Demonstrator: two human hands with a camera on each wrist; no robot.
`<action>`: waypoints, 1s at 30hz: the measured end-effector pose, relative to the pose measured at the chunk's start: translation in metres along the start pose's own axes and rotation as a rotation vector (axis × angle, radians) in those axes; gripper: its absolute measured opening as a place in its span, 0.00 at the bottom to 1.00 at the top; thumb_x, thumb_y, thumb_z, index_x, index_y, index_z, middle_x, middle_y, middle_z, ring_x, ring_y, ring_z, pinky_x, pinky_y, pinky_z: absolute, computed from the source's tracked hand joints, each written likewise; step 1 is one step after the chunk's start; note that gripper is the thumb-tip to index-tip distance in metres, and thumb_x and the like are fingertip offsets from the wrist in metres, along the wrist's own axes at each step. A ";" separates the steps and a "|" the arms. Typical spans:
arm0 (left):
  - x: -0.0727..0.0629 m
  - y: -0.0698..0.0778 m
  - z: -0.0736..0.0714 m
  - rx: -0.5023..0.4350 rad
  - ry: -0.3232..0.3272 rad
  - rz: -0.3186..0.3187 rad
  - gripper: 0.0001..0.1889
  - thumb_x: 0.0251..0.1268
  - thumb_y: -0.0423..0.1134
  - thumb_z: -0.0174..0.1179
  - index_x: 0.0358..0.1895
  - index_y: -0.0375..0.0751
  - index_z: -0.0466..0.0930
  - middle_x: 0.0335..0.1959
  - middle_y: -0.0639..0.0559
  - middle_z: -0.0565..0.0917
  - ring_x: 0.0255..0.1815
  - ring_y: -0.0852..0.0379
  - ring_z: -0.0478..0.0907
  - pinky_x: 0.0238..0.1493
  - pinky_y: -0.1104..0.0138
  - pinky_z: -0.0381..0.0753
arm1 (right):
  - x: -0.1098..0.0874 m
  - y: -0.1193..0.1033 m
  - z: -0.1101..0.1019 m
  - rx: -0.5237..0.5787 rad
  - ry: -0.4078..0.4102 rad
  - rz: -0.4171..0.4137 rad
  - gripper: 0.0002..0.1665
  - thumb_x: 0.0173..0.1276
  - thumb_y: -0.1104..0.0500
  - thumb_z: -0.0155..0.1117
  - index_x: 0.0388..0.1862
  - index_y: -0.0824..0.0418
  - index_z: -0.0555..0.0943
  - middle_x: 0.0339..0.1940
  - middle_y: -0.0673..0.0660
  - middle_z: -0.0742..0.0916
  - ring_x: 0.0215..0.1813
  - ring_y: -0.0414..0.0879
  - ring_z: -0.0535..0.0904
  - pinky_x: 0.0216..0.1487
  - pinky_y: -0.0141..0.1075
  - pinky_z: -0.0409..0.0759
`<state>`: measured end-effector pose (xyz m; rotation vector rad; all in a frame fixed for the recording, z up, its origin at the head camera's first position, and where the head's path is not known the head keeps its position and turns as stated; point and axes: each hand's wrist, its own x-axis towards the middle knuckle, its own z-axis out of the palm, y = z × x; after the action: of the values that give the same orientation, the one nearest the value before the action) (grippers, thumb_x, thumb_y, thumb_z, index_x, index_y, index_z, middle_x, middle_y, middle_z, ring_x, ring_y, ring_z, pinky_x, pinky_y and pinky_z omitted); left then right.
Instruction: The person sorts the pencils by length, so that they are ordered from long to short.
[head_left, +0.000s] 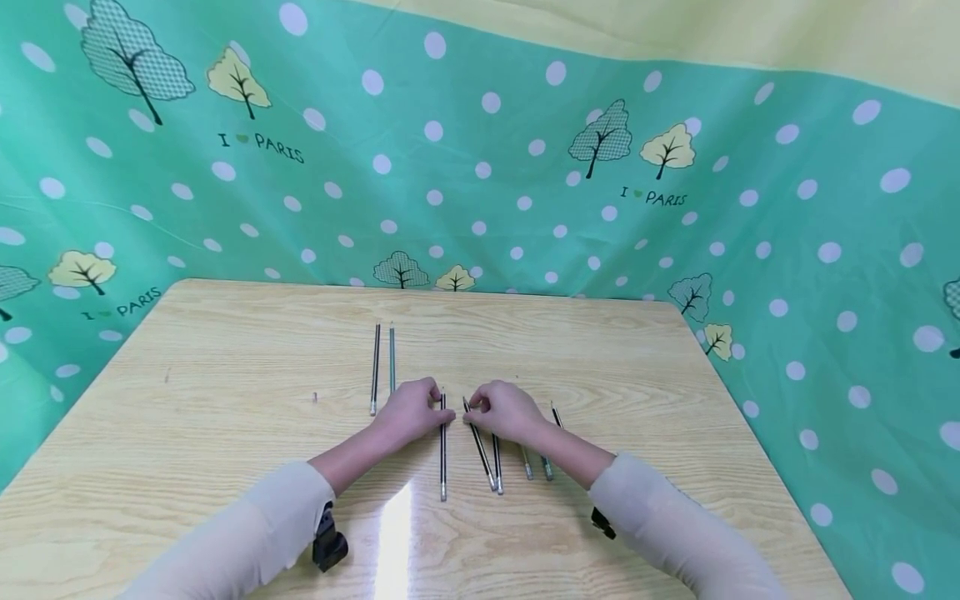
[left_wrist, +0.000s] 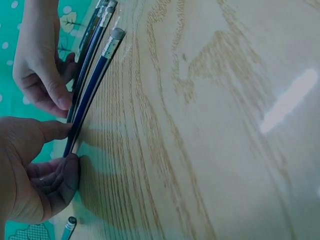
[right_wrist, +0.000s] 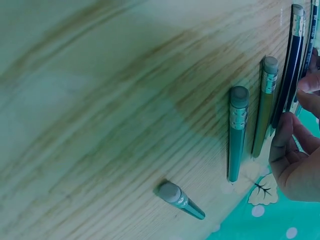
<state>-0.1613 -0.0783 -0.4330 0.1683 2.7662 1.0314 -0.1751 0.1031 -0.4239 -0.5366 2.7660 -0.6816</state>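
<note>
A dark striped pencil (head_left: 443, 458) lies on the table, eraser end toward me, and my left hand (head_left: 411, 408) pinches it near its tip between thumb and fingers. Just to the right, my right hand (head_left: 510, 412) pinches the upper end of a second dark pencil (head_left: 480, 447), which slants. Another dark pencil (head_left: 497, 467) lies right beside that one, partly under the right hand. In the left wrist view the left thumb and fingers stand on either side of a dark blue pencil (left_wrist: 95, 77). The right wrist view shows the right fingertips around a dark pencil (right_wrist: 287, 75).
A yellowish pencil (right_wrist: 265, 100) and a teal pencil (right_wrist: 237, 145) lie by the right forearm, with a black pencil (head_left: 556, 412) partly behind it. Left of the hands lie a dark pencil (head_left: 375, 367) and a blue-green pencil (head_left: 392, 358). A polka-dot cloth (head_left: 480, 171) hangs behind the table.
</note>
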 end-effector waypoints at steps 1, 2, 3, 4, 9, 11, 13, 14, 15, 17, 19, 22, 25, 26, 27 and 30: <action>0.000 0.000 0.000 0.002 0.003 0.002 0.18 0.51 0.43 0.68 0.38 0.35 0.76 0.18 0.53 0.74 0.18 0.60 0.66 0.18 0.71 0.66 | 0.000 0.000 0.000 -0.002 0.002 -0.001 0.17 0.59 0.49 0.67 0.41 0.58 0.83 0.23 0.46 0.79 0.24 0.38 0.71 0.24 0.27 0.69; 0.001 0.000 0.000 0.004 0.005 0.002 0.17 0.51 0.43 0.68 0.37 0.35 0.76 0.18 0.53 0.73 0.17 0.59 0.66 0.17 0.71 0.65 | 0.000 0.000 0.000 -0.003 0.004 -0.004 0.17 0.58 0.49 0.68 0.41 0.58 0.83 0.23 0.47 0.79 0.24 0.38 0.71 0.24 0.28 0.69; 0.001 0.000 -0.001 0.005 0.006 0.001 0.17 0.51 0.43 0.68 0.37 0.35 0.75 0.17 0.53 0.73 0.17 0.59 0.66 0.17 0.71 0.65 | 0.000 -0.001 0.001 -0.002 0.005 -0.005 0.17 0.58 0.49 0.68 0.41 0.58 0.83 0.23 0.47 0.79 0.23 0.38 0.71 0.23 0.28 0.69; 0.001 -0.001 -0.001 0.007 0.008 0.000 0.16 0.50 0.42 0.68 0.37 0.35 0.75 0.18 0.53 0.72 0.17 0.59 0.66 0.17 0.71 0.65 | -0.001 -0.001 0.001 -0.002 0.004 -0.004 0.17 0.58 0.49 0.68 0.41 0.58 0.83 0.23 0.47 0.79 0.23 0.38 0.71 0.23 0.28 0.69; 0.001 -0.001 -0.002 0.000 0.012 -0.009 0.14 0.50 0.39 0.67 0.37 0.35 0.76 0.17 0.52 0.72 0.17 0.59 0.67 0.17 0.71 0.66 | -0.001 -0.004 0.002 -0.010 0.004 -0.004 0.17 0.57 0.49 0.68 0.40 0.58 0.84 0.26 0.47 0.78 0.25 0.38 0.70 0.24 0.27 0.70; 0.001 -0.001 -0.002 -0.003 0.014 -0.004 0.13 0.50 0.38 0.65 0.37 0.35 0.76 0.17 0.53 0.71 0.17 0.59 0.66 0.17 0.71 0.66 | 0.000 -0.004 0.003 -0.016 0.009 -0.003 0.17 0.57 0.48 0.68 0.40 0.57 0.84 0.26 0.47 0.78 0.26 0.38 0.70 0.25 0.27 0.70; 0.000 -0.001 -0.001 -0.005 0.016 0.005 0.11 0.51 0.37 0.64 0.37 0.36 0.76 0.16 0.54 0.70 0.16 0.60 0.64 0.16 0.71 0.64 | 0.001 -0.005 0.004 -0.024 0.018 -0.003 0.17 0.57 0.48 0.68 0.40 0.57 0.84 0.26 0.47 0.78 0.26 0.38 0.70 0.25 0.27 0.70; 0.001 -0.002 -0.001 -0.006 0.018 0.010 0.11 0.51 0.36 0.63 0.37 0.36 0.76 0.15 0.54 0.69 0.16 0.61 0.63 0.16 0.71 0.63 | 0.001 -0.005 0.005 -0.026 0.022 -0.003 0.17 0.57 0.48 0.68 0.40 0.57 0.84 0.26 0.47 0.78 0.26 0.38 0.70 0.24 0.28 0.70; 0.001 -0.002 0.000 -0.007 0.018 0.013 0.10 0.52 0.35 0.62 0.37 0.36 0.76 0.15 0.55 0.69 0.15 0.61 0.62 0.16 0.71 0.63 | 0.001 -0.005 0.005 -0.027 0.024 0.000 0.17 0.57 0.48 0.68 0.40 0.57 0.84 0.26 0.47 0.78 0.26 0.37 0.70 0.24 0.28 0.69; 0.001 -0.002 0.000 -0.008 0.019 0.014 0.09 0.52 0.35 0.60 0.36 0.36 0.76 0.14 0.55 0.68 0.14 0.61 0.61 0.15 0.72 0.61 | 0.001 -0.005 0.006 -0.029 0.027 0.008 0.17 0.57 0.47 0.68 0.40 0.56 0.84 0.26 0.47 0.78 0.26 0.37 0.70 0.23 0.28 0.69; 0.001 -0.002 0.001 -0.011 0.015 0.010 0.08 0.52 0.34 0.60 0.36 0.36 0.76 0.14 0.56 0.67 0.14 0.62 0.61 0.15 0.72 0.60 | 0.001 -0.006 0.006 -0.030 0.029 0.015 0.18 0.56 0.46 0.69 0.40 0.56 0.84 0.26 0.47 0.78 0.25 0.38 0.70 0.23 0.28 0.69; 0.001 -0.002 0.001 -0.009 0.015 0.003 0.08 0.52 0.35 0.60 0.36 0.37 0.76 0.14 0.56 0.68 0.14 0.61 0.62 0.15 0.72 0.61 | 0.001 -0.006 0.007 -0.053 0.039 0.021 0.19 0.56 0.44 0.69 0.39 0.55 0.84 0.27 0.47 0.78 0.25 0.38 0.70 0.22 0.28 0.68; 0.001 -0.002 0.001 -0.011 0.016 -0.004 0.08 0.53 0.36 0.60 0.36 0.38 0.77 0.15 0.55 0.70 0.15 0.61 0.65 0.16 0.71 0.63 | 0.001 -0.006 0.007 -0.083 0.049 0.018 0.18 0.56 0.43 0.69 0.37 0.54 0.84 0.27 0.47 0.78 0.26 0.37 0.70 0.23 0.28 0.68; 0.002 -0.002 0.001 -0.013 0.017 -0.005 0.08 0.53 0.37 0.60 0.36 0.38 0.77 0.16 0.54 0.72 0.16 0.60 0.66 0.17 0.71 0.64 | 0.001 -0.006 0.007 -0.090 0.053 0.017 0.18 0.56 0.43 0.69 0.37 0.53 0.84 0.27 0.47 0.78 0.26 0.37 0.70 0.23 0.28 0.68; 0.002 -0.002 0.001 -0.017 0.017 -0.004 0.09 0.53 0.37 0.61 0.36 0.38 0.77 0.17 0.54 0.73 0.17 0.60 0.67 0.18 0.71 0.65 | 0.001 -0.006 0.007 -0.090 0.055 0.016 0.18 0.56 0.43 0.69 0.37 0.53 0.84 0.27 0.47 0.78 0.26 0.37 0.70 0.23 0.28 0.68; 0.001 -0.002 -0.001 -0.039 0.020 -0.006 0.09 0.53 0.38 0.61 0.37 0.39 0.78 0.19 0.54 0.76 0.19 0.59 0.70 0.20 0.71 0.67 | 0.002 -0.007 0.007 -0.089 0.060 0.021 0.17 0.56 0.43 0.69 0.36 0.54 0.84 0.27 0.47 0.78 0.25 0.37 0.70 0.23 0.28 0.68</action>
<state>-0.1628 -0.0804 -0.4337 0.1455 2.7599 1.0904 -0.1722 0.0940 -0.4274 -0.5126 2.8646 -0.5812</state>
